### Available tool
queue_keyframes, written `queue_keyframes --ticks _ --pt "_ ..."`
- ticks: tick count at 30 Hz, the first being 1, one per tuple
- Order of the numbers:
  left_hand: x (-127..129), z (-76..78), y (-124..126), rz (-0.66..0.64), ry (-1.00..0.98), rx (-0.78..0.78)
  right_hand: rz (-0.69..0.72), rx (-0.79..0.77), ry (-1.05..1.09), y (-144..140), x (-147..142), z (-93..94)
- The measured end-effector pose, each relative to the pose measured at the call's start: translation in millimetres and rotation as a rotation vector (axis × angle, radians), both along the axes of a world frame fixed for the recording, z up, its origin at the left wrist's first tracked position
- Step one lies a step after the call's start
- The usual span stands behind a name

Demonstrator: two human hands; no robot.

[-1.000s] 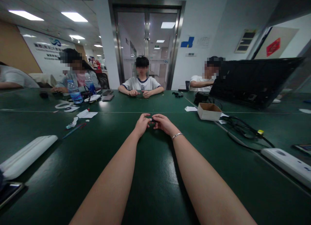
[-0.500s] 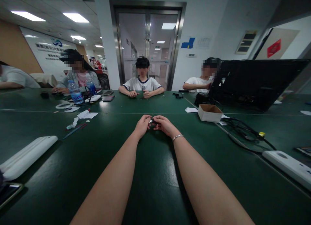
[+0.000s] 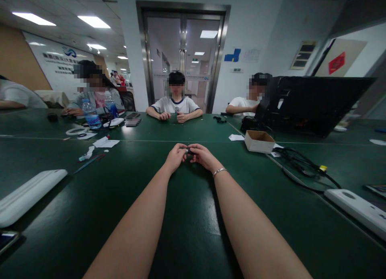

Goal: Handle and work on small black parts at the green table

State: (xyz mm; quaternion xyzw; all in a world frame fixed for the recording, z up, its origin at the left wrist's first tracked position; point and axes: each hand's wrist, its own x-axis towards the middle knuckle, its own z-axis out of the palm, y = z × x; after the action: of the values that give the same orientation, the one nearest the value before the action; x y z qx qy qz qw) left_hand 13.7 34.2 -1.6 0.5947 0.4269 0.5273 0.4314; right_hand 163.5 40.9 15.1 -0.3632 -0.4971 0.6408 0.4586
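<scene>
Both hands meet far out over the green desk (image 3: 187,214), the left hand (image 3: 174,157) and right hand (image 3: 202,155) pinching 1 small dark part (image 3: 189,151) between their fingertips, just above the surface. It looks tiny, so a loose pinch could drop it onto the dark desk, where it would be hard to spot.
</scene>
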Motion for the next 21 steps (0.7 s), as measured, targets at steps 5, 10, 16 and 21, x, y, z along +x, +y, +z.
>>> queue_keyframes --ticks 5,10,16,21 --pt "-0.8 -1.4 0.5 -0.012 -0.002 0.02 -0.006 -0.005 -0.045 -0.9 0.4 1.6" --pt "-4.6 -2.7 -0.2 0.057 0.052 0.08 0.024 0.104 -0.167 3.1 -1.4 -2.4" --pt "-12.1 7.3 -15.0 0.181 0.391 0.184 0.032 0.245 -0.367 3.8 -7.7 -6.4" --pt "-12.6 10.1 -22.5 0.202 0.508 0.148 -0.086 0.318 -0.551 -1.8 -12.7 -5.5"
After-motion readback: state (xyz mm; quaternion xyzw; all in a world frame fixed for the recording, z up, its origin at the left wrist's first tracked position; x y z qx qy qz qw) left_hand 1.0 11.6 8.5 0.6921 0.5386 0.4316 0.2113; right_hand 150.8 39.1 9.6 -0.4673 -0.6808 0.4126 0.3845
